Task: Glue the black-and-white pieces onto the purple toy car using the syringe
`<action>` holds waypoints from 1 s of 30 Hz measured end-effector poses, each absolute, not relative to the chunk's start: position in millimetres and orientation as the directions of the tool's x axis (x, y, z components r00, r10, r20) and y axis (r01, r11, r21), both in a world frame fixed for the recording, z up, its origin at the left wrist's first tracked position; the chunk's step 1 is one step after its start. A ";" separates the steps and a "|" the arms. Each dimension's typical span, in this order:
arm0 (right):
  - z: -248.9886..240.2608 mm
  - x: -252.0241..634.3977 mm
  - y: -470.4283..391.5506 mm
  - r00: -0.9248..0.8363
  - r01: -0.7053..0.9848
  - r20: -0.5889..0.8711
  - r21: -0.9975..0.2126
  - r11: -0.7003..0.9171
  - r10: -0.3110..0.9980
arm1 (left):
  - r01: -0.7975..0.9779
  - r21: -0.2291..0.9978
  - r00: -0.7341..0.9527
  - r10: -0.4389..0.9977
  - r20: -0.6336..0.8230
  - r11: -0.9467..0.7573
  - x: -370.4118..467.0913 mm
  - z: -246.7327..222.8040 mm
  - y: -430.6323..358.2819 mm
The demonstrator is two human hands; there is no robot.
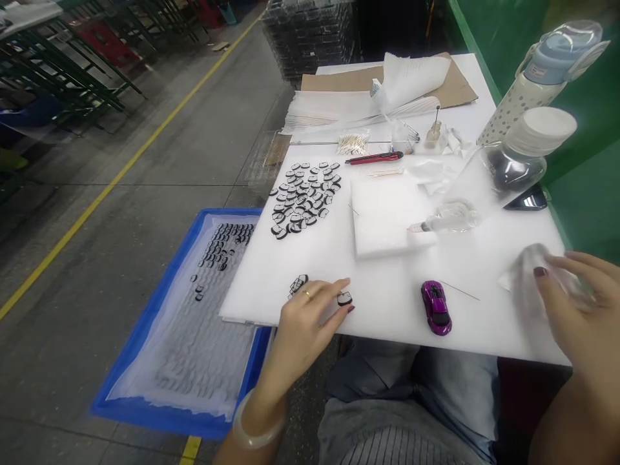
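My left hand (307, 316) is at the table's front edge, thumb and forefinger closed on a small clear piece with a black rim (344, 298). Just beyond its knuckles lies a little cluster of similar black-rimmed pieces (298, 284), partly hidden by the fingers. Over the table's right side is my right hand (576, 290), its thumb and fingers apart, slightly blurred. Beside it are a greyish shadow or see-through thing I cannot make out and a scrap of white tissue (505, 281). A purple toy car (436, 307) sits between the hands, a thin stick (460, 290) near it.
Many black-rimmed pieces (305, 197) spread over the table's left. A white foam pad (387, 216), squeeze bottle (450, 216), red cutter (374, 158) and cotton swabs (352, 143) lie mid-table. Bottles (520, 152) line the right. A blue tray (159, 423) stands lower left.
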State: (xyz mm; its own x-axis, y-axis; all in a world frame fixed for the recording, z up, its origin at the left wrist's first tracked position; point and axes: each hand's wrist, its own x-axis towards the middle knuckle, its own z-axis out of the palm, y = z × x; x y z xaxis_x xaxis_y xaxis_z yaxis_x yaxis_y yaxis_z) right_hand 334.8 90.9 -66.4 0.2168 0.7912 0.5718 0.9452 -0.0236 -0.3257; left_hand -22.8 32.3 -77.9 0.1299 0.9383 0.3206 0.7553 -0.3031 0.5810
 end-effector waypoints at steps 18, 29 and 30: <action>-44.7 217.4 55.8 -0.464 0.346 0.189 -0.861 0.373 0.866 | 0.439 0.736 0.127 0.846 0.518 -0.516 34.3 -65.6 26.1; -41.0 211.4 44.0 -0.318 0.267 0.262 -0.898 0.351 0.911 | 0.020 0.984 0.043 0.983 0.179 -0.180 40.6 -70.3 23.1; -41.5 211.0 43.6 -0.308 0.265 0.266 -0.898 0.351 0.913 | -0.040 0.989 0.047 0.989 0.141 -0.140 41.8 -71.2 23.3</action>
State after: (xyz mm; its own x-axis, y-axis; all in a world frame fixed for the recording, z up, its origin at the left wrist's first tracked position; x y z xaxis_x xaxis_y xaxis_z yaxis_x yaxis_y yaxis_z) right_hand 211.0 43.6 -41.5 -0.3077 0.9135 0.2662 0.2649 0.3510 -0.8981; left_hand 41.8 23.3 -71.2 0.0468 0.9888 0.1414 -0.0396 -0.1396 0.9894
